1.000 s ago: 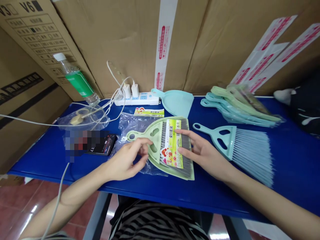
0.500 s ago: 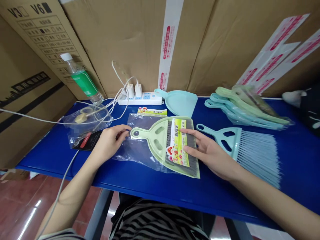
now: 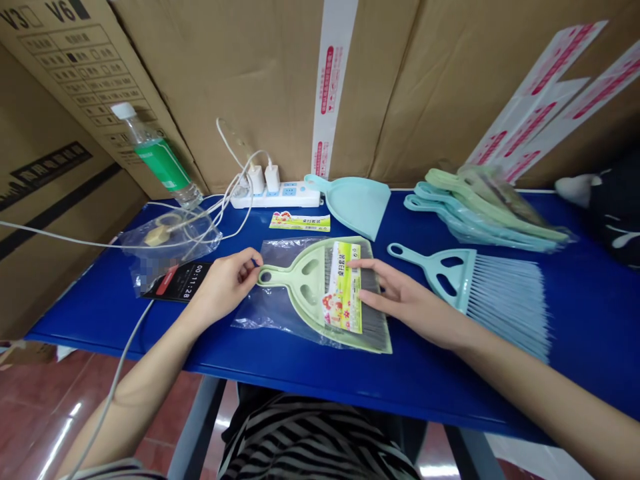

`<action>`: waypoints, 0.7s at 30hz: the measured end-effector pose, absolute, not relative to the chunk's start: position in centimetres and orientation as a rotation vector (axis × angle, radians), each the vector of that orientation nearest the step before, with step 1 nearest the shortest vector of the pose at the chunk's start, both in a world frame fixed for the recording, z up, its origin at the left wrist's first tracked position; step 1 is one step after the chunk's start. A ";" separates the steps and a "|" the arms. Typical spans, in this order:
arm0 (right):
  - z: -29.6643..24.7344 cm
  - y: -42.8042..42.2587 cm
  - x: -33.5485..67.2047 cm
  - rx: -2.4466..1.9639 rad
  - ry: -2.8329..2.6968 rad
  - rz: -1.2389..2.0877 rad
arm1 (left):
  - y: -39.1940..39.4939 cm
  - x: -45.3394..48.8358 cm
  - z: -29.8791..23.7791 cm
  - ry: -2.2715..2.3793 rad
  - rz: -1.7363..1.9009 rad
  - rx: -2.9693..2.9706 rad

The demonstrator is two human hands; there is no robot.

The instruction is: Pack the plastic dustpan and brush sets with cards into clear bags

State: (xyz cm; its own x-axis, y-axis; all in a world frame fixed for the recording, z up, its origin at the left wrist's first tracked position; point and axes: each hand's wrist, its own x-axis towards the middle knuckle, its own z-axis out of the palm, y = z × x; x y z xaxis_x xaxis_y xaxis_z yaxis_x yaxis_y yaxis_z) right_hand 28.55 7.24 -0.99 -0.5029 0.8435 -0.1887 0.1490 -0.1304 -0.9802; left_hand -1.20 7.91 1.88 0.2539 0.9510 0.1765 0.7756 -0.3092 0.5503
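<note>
A light green hand brush (image 3: 304,288) with dark bristles lies nested in a matching green dustpan (image 3: 383,343), on top of a clear plastic bag (image 3: 273,313). My left hand (image 3: 233,280) pinches the end of their handles, by the hanging hole. A yellow-and-white printed label card (image 3: 345,287) lies across the bristles. Stretched and spread, the fingers of my right hand (image 3: 400,293) rest at the card's right edge. Right of that hand is a light blue brush (image 3: 455,270); its dustpan (image 3: 357,200) stands farther back.
Bagged brush-and-dustpan sets (image 3: 485,213) lie at the back right. Another label card (image 3: 300,221) sits before the power strip (image 3: 277,195). A phone (image 3: 173,281), a bagged cable (image 3: 170,233) and a bottle (image 3: 163,160) are on the left of the blue table (image 3: 300,370). Cardboard walls (image 3: 260,73) stand behind.
The label card has slid slightly left over the bristles, towards the handle. The bag's back edge has come nearer, showing more of the other card. The phone's screen is now more visible.
</note>
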 end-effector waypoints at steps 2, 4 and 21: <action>-0.6 7.3 28.8 -1.135 -1.687 1.685 | 7.9 -1.3 2.0 1.581 0.672 2.198; -0.3 7.2 29.0 -1.186 -1.808 1.612 | 7.8 -1.4 2.1 1.589 0.667 2.214; -0.4 5.2 28.6 -1.399 -2.433 0.377 | 7.4 -2.0 2.8 1.873 0.550 2.265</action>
